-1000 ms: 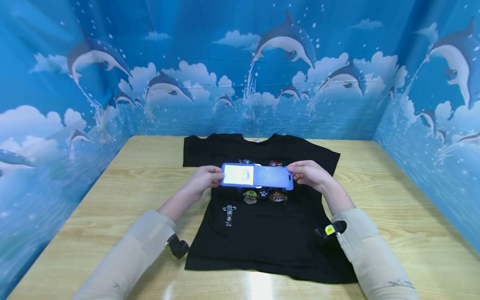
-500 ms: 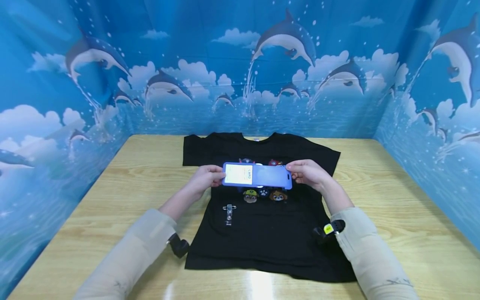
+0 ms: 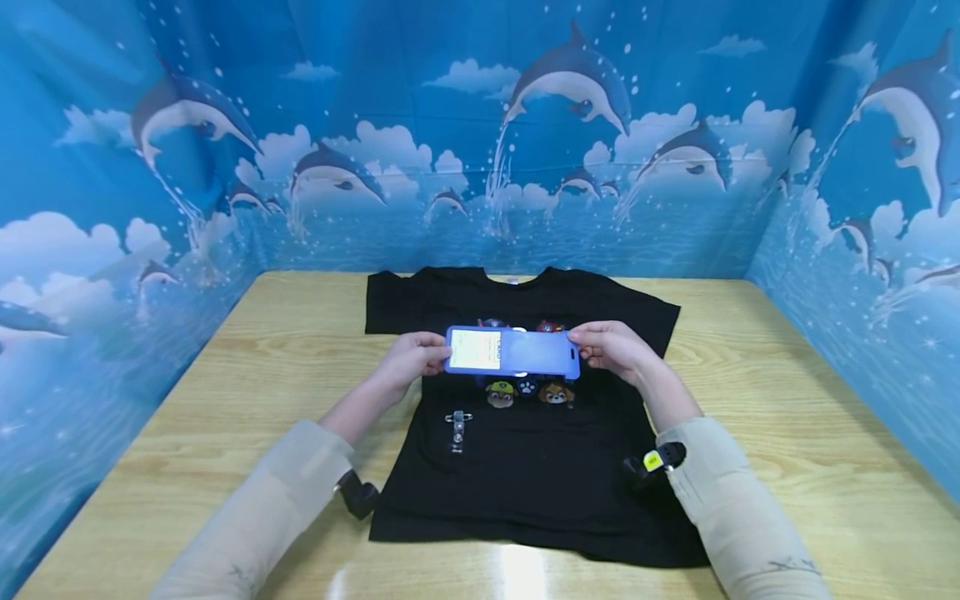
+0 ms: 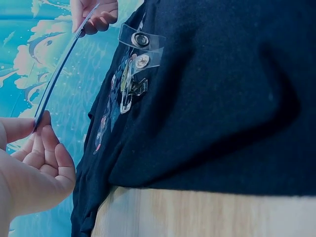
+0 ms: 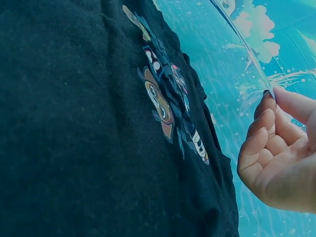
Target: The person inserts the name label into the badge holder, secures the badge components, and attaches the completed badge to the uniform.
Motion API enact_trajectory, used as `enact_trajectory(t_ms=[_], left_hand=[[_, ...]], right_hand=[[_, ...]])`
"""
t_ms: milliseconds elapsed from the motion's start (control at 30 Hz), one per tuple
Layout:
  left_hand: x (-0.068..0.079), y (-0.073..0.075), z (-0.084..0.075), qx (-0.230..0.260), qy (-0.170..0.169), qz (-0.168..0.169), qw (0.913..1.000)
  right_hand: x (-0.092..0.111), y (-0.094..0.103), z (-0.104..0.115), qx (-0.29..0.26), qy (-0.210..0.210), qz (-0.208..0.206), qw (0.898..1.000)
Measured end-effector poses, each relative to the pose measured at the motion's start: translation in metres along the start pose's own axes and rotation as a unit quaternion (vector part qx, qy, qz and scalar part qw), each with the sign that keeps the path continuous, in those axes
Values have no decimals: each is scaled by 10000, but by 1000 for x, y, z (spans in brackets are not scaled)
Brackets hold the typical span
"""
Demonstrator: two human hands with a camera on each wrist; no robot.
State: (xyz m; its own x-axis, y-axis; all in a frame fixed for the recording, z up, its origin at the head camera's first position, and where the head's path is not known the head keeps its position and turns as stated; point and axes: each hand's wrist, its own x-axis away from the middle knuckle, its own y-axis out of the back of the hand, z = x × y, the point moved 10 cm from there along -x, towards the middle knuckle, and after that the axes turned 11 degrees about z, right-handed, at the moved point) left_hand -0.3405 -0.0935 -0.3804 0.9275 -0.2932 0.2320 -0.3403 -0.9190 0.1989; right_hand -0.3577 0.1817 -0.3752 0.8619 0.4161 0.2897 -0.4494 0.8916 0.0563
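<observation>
A long blue badge holder (image 3: pixel 538 353) is held level across the middle of the frame in the head view, above a black T-shirt (image 3: pixel 540 475). A white card (image 3: pixel 475 349) with printing on it shows in the holder's left part; the right part is plain blue, with a small dark slot near its end. The left hand (image 3: pixel 408 362) pinches the holder's left end between thumb and fingertip, its other fingers curled in below, as the left wrist view shows. The right hand (image 3: pixel 618 348) pinches the right end in the same way, thumb and fingers narrow on the edge. Seen from both wrists, the holder is a thin strip clear of the cloth. Below and left of centre, a metal badge clip (image 3: pixel 458 432) with a clear strap lies on the shirt. Cartoon faces (image 3: pixel 557 394) printed on the chest show around the holder. The shirt is spread on a wooden table (image 3: pixel 247 392), its neck toward the top of the frame. Pale sleeves (image 3: pixel 262 492) enter from the lower corners, and a blue dolphin curtain (image 3: pixel 390 58) fills the upper frame.
</observation>
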Motion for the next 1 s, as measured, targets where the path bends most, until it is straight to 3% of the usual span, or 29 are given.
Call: enact_trajectory(t_ms=[700,1000], left_hand=[[-2,1,4,46,78,-72,9999],[-2,3,3,51,-35,-79,9999]], right_hand=[[-4,-4,0,88,-62,-94,9999],[-3,-3,1,561,-23,-20,9984]])
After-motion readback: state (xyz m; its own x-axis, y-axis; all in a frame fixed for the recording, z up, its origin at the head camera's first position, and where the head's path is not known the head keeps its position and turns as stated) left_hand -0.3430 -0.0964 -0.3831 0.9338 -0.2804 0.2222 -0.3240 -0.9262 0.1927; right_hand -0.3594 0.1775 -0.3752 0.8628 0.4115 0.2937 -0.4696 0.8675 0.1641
